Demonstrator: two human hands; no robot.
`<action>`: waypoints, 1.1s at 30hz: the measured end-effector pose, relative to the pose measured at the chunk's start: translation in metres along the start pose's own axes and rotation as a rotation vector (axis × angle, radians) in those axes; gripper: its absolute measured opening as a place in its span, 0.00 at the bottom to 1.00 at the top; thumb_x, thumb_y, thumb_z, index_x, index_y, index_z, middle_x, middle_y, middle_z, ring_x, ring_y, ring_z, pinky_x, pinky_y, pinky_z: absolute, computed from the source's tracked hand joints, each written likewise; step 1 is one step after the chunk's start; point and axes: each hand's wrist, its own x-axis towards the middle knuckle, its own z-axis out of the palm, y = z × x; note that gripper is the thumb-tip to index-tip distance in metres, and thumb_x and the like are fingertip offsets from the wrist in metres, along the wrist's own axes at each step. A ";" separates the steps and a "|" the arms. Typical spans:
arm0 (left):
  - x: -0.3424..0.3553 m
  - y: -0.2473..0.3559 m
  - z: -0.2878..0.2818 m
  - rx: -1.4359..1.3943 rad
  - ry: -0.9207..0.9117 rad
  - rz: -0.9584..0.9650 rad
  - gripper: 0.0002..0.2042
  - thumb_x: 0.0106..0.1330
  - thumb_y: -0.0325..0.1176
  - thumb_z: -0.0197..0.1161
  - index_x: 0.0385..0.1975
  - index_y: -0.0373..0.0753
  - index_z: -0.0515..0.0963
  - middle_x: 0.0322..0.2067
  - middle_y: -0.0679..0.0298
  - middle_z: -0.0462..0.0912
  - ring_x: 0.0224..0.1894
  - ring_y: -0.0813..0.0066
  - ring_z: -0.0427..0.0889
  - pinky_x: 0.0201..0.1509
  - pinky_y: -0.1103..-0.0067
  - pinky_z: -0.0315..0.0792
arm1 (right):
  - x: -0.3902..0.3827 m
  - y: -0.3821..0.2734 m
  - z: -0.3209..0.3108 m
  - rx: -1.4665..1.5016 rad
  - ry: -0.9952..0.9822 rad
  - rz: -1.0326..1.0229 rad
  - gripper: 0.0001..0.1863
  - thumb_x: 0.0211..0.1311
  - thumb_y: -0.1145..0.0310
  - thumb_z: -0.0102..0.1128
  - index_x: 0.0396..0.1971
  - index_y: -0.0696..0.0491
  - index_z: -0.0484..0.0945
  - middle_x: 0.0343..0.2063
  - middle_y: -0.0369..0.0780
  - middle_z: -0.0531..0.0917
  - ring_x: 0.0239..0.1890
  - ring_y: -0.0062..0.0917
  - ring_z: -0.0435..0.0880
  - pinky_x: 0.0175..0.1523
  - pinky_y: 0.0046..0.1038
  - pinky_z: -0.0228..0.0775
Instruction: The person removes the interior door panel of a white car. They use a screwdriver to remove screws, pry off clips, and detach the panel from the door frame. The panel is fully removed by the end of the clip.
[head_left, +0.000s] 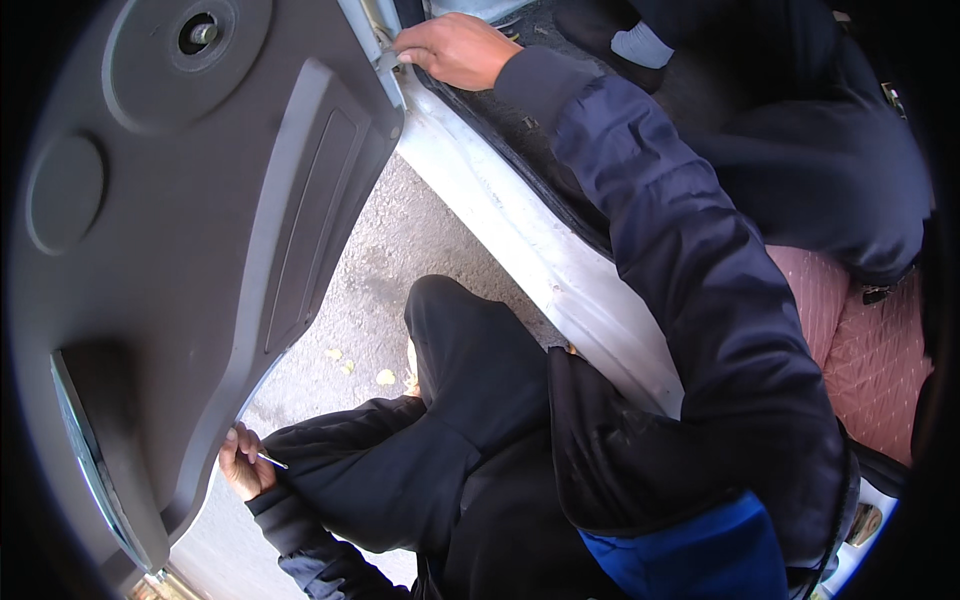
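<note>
A grey vehicle door panel (pixel 190 240) stands swung out on the left. At its lower edge my left hand (pixel 245 462) is closed, with a thin pale rod (pixel 272 460) sticking out between the fingers; what the rod belongs to is hidden. Those fingertips also touch the door's edge. Higher up, my right hand (pixel 458 48) reaches to the gap between door and body. Its thumb and fingers are closed around a small metal piece (pixel 387 60) by the hinge side, whose exact shape is mostly covered.
A white door sill (pixel 530 240) runs diagonally beside my knee. Inside the vehicle, another person's dark-clothed leg (pixel 820 170) and sock (pixel 642 46) show near a pinkish quilted seat (pixel 850 340). Grey pavement (pixel 385 240) with a few yellow leaves lies below the door.
</note>
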 end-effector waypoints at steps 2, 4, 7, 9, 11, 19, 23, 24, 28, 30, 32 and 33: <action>0.000 0.000 0.001 0.010 0.034 0.026 0.04 0.67 0.24 0.66 0.38 0.34 0.78 0.28 0.66 0.73 0.23 0.83 0.64 0.22 0.88 0.60 | 0.011 0.002 -0.006 -0.014 -0.079 -0.072 0.12 0.73 0.62 0.55 0.44 0.49 0.85 0.34 0.46 0.87 0.41 0.46 0.85 0.47 0.47 0.75; 0.001 0.000 0.002 0.037 0.029 0.016 0.04 0.67 0.24 0.66 0.37 0.34 0.78 0.27 0.66 0.73 0.23 0.83 0.64 0.21 0.87 0.60 | 0.018 0.005 -0.009 -0.041 -0.145 -0.113 0.11 0.73 0.62 0.55 0.43 0.50 0.84 0.34 0.47 0.86 0.42 0.47 0.85 0.47 0.47 0.74; 0.001 0.001 0.003 0.055 0.015 0.008 0.04 0.66 0.24 0.66 0.37 0.34 0.78 0.27 0.66 0.73 0.22 0.83 0.64 0.21 0.87 0.59 | 0.017 0.010 -0.002 0.000 -0.202 -0.135 0.11 0.73 0.63 0.56 0.44 0.51 0.82 0.34 0.48 0.85 0.42 0.48 0.85 0.48 0.48 0.73; 0.001 0.001 0.004 0.072 -0.012 0.017 0.05 0.66 0.24 0.67 0.38 0.35 0.78 0.27 0.67 0.73 0.22 0.83 0.64 0.22 0.87 0.58 | 0.007 0.012 0.011 0.017 -0.217 -0.163 0.10 0.73 0.63 0.56 0.45 0.51 0.81 0.33 0.49 0.85 0.42 0.48 0.84 0.48 0.49 0.73; 0.001 0.001 0.003 0.105 0.056 0.025 0.06 0.65 0.24 0.67 0.38 0.35 0.78 0.27 0.67 0.73 0.22 0.83 0.63 0.22 0.86 0.58 | 0.002 0.013 0.025 0.058 -0.177 -0.115 0.12 0.74 0.62 0.56 0.47 0.52 0.80 0.35 0.50 0.85 0.43 0.50 0.84 0.48 0.49 0.73; 0.001 0.001 0.005 0.116 0.008 0.030 0.06 0.65 0.25 0.67 0.39 0.35 0.78 0.27 0.66 0.74 0.20 0.83 0.63 0.22 0.86 0.58 | -0.006 0.023 0.040 -0.013 -0.333 -0.102 0.12 0.73 0.63 0.57 0.47 0.55 0.82 0.35 0.52 0.86 0.43 0.50 0.85 0.48 0.49 0.75; -0.001 0.001 0.008 0.137 0.066 0.028 0.05 0.66 0.24 0.66 0.38 0.36 0.78 0.27 0.66 0.74 0.22 0.82 0.64 0.22 0.86 0.58 | 0.000 0.023 0.036 -0.045 -0.386 -0.131 0.13 0.73 0.63 0.57 0.46 0.56 0.82 0.34 0.53 0.85 0.42 0.51 0.84 0.47 0.50 0.75; -0.001 0.000 0.009 0.143 0.071 0.031 0.04 0.66 0.24 0.66 0.37 0.36 0.77 0.28 0.68 0.73 0.23 0.83 0.63 0.22 0.86 0.58 | 0.001 0.023 0.037 -0.045 -0.401 -0.155 0.13 0.74 0.63 0.57 0.46 0.56 0.82 0.34 0.53 0.85 0.42 0.51 0.84 0.47 0.50 0.75; -0.003 0.000 0.008 0.151 0.098 0.047 0.04 0.67 0.25 0.66 0.36 0.36 0.77 0.28 0.68 0.73 0.24 0.83 0.63 0.22 0.86 0.58 | -0.007 0.021 0.044 -0.006 -0.296 -0.114 0.14 0.76 0.60 0.55 0.44 0.57 0.81 0.30 0.54 0.83 0.38 0.54 0.82 0.43 0.49 0.74; -0.001 0.000 0.007 0.122 0.063 0.034 0.04 0.66 0.25 0.66 0.36 0.36 0.77 0.29 0.68 0.73 0.24 0.83 0.64 0.22 0.86 0.58 | -0.021 0.015 0.051 0.104 -0.229 -0.018 0.16 0.76 0.58 0.55 0.42 0.57 0.81 0.30 0.53 0.84 0.38 0.54 0.83 0.43 0.47 0.74; -0.002 -0.001 0.005 0.133 0.094 0.031 0.04 0.66 0.24 0.66 0.36 0.36 0.77 0.29 0.68 0.73 0.24 0.83 0.64 0.22 0.86 0.58 | -0.035 0.007 0.060 0.165 -0.204 0.164 0.17 0.76 0.57 0.55 0.41 0.57 0.81 0.29 0.52 0.84 0.37 0.54 0.83 0.42 0.47 0.75; -0.002 -0.001 0.005 0.136 0.103 0.044 0.04 0.66 0.24 0.65 0.37 0.36 0.77 0.29 0.68 0.73 0.24 0.83 0.63 0.22 0.86 0.58 | -0.038 0.006 0.061 0.160 -0.180 0.176 0.16 0.75 0.58 0.57 0.43 0.55 0.84 0.36 0.54 0.85 0.43 0.54 0.84 0.50 0.49 0.74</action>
